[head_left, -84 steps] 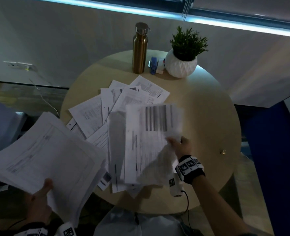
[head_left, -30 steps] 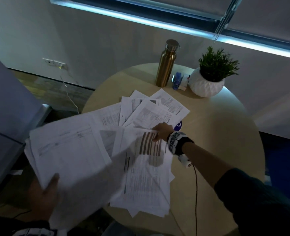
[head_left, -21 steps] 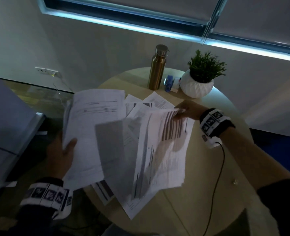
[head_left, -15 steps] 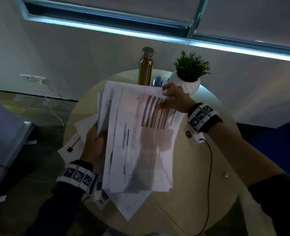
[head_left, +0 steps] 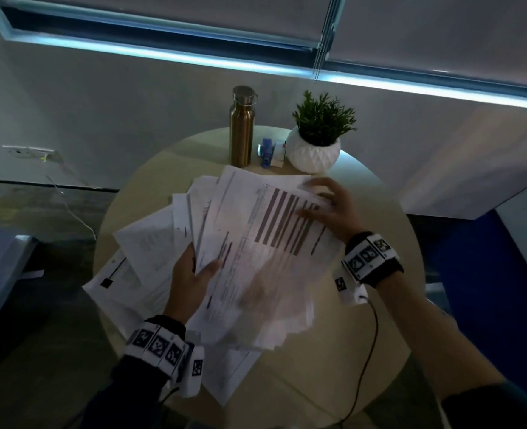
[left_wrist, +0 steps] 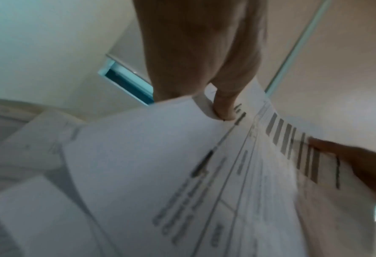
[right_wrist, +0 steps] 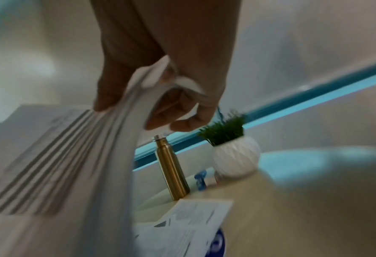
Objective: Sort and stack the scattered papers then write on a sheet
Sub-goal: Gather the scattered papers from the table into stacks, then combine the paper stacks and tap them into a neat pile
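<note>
1. Papers: most are gathered into one bundle held above the table, centre of the head view, top sheet showing dark bars.
2. My left hand pinches the bundle's lower left edge; in the left wrist view the thumb is clamped down on the sheets.
3. My right hand grips the upper right corner, thumb on the barred sheet, fingers curled beneath, confirmed in the right wrist view.
4. Bundle edges are fanned and uneven, not yet squared. Loose sheets lie on the table at centre left, one more pokes out below the bundle.
5. Risk: grip is at two opposite edges only, so inner sheets could slide out and scatter when I tap or tilt the bundle. The bend at the right-hand corner could crease.
6. Risk: squaring the bundle near the upper part of the frame could knock the gold bottle, the potted plant, or the small blue item between them.
7. No pen identified for certain; the blue item is too small to tell.
</note>
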